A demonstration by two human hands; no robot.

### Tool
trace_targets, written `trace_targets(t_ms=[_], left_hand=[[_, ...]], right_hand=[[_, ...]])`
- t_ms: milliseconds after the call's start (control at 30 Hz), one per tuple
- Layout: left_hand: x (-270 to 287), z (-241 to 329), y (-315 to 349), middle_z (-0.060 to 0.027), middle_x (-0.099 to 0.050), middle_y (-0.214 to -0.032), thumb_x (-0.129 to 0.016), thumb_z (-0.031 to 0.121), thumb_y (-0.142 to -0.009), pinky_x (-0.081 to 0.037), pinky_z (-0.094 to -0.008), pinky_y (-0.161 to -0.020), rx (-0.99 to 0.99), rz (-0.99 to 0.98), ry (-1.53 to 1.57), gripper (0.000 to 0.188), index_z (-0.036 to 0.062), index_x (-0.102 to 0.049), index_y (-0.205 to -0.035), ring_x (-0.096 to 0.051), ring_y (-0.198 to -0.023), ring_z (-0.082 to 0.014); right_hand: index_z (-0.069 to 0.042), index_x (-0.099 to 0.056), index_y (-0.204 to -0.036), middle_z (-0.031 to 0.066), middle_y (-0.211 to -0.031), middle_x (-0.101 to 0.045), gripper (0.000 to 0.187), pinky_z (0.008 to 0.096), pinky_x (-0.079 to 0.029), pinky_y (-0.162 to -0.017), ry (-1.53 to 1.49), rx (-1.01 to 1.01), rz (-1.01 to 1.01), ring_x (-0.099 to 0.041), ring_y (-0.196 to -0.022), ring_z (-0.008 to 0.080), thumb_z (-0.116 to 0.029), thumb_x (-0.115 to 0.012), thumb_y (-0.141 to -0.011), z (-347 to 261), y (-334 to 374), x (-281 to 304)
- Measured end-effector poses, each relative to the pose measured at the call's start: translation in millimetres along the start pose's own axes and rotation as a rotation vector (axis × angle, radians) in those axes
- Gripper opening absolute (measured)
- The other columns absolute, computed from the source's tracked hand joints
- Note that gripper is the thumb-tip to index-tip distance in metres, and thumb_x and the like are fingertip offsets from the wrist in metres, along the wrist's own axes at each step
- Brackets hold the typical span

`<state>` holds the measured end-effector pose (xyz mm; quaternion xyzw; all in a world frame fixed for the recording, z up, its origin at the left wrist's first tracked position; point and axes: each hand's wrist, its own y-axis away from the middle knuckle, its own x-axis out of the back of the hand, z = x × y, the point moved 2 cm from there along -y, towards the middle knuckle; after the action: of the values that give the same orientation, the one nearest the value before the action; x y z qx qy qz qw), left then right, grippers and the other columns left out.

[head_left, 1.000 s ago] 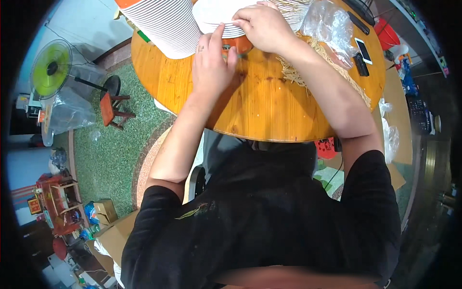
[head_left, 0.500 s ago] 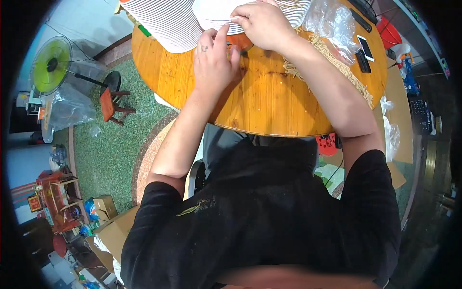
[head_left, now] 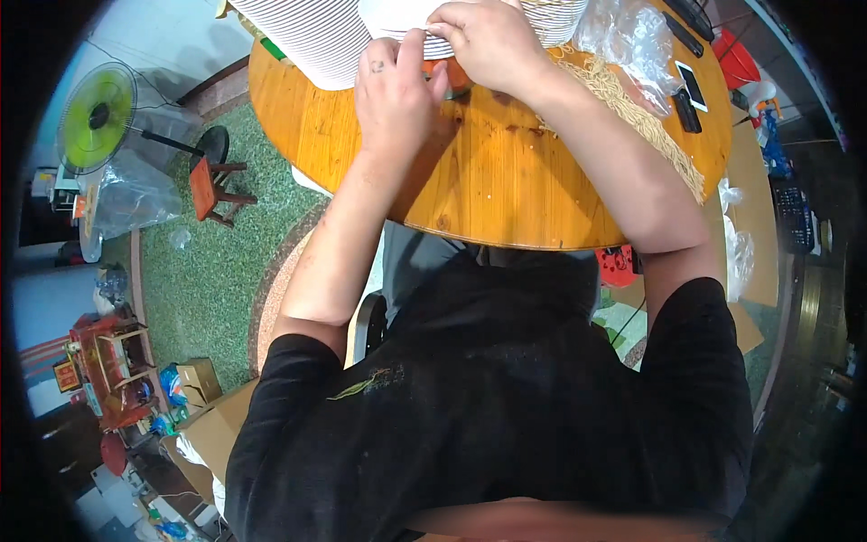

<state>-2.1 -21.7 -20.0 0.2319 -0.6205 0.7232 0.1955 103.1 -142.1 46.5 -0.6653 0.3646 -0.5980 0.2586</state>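
At the far side of the table, a middle stack of thin, round-edged white pieces [head_left: 386, 16] lies between my hands; what they are I cannot make out. My right hand [head_left: 492, 45] reaches over this stack, thumb and forefinger pinched at the near rim of the top piece. Close by, my left hand [head_left: 395, 95] rests its bent fingers against the same rim, forefinger near my right thumb. Its thumb stands apart from the fingers. Any small thing between the fingertips is hidden. An orange-red item [head_left: 449, 79] shows partly below the stack.
A tall stack of white pieces [head_left: 312, 41] stands at left, another stack [head_left: 557, 20] at right. Beige cords [head_left: 623, 107] lie under and beside my right forearm. Clear plastic bags [head_left: 628, 41], a phone [head_left: 691, 86] and a black object [head_left: 686, 112] sit right on the wooden table [head_left: 506, 194].
The view has shifted a little, so the stacks sit slightly higher. My left hand has edged up and left at the rim; my right hand keeps its pinch there.
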Motion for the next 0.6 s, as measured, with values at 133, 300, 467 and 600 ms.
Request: trace_targets(t_ms=[133,300,467,600], left_hand=[[4,2,-7,-0.0134,-0.058,-0.099,-0.085,0.020,-0.080,-0.050,-0.0435,-0.085,0.005,0.007,-0.035,0.053,0.0069,-0.060,-0.125,-0.057,-0.098,-0.0335],[7,5,-7,-0.0140,-0.058,-0.100,-0.086,0.019,-0.079,-0.049,-0.0445,-0.084,0.023,-0.019,-0.068,0.052,0.0082,-0.061,-0.123,-0.056,-0.098,-0.0343],[6,4,-8,-0.0121,-0.054,-0.099,-0.085,0.023,-0.080,-0.050,-0.0435,-0.081,0.007,0.020,-0.073,0.049,0.0095,-0.063,-0.122,-0.056,-0.095,-0.0316],[8,6,-10,-0.0129,-0.054,-0.100,-0.085,0.023,-0.079,-0.051,-0.0437,-0.081,0.011,0.009,-0.092,0.049,0.0084,-0.063,-0.121,-0.056,-0.095,-0.0322]], right_hand=[[-0.007,-0.071,-0.089,0.0180,-0.087,-0.071,0.012,0.0531,-0.045,-0.095,-0.002,-0.020,0.007,-0.067,-0.093,0.0402,-0.013,-0.061,-0.091,-3,-2,2],[-0.007,-0.072,-0.090,0.0164,-0.091,-0.072,0.012,0.0506,-0.045,-0.097,-0.085,-0.092,0.006,-0.066,-0.096,0.0386,-0.013,-0.062,-0.089,2,-2,-4],[-0.007,-0.072,-0.088,0.0137,-0.091,-0.073,0.011,0.0493,-0.044,-0.100,-0.007,-0.028,0.078,-0.066,-0.102,0.0331,-0.013,-0.063,-0.086,1,-3,-1],[-0.007,-0.072,-0.089,0.0136,-0.092,-0.073,0.011,0.0500,-0.043,-0.100,0.041,0.011,0.197,-0.066,-0.104,0.0332,-0.013,-0.063,-0.086,-1,-8,-1]])
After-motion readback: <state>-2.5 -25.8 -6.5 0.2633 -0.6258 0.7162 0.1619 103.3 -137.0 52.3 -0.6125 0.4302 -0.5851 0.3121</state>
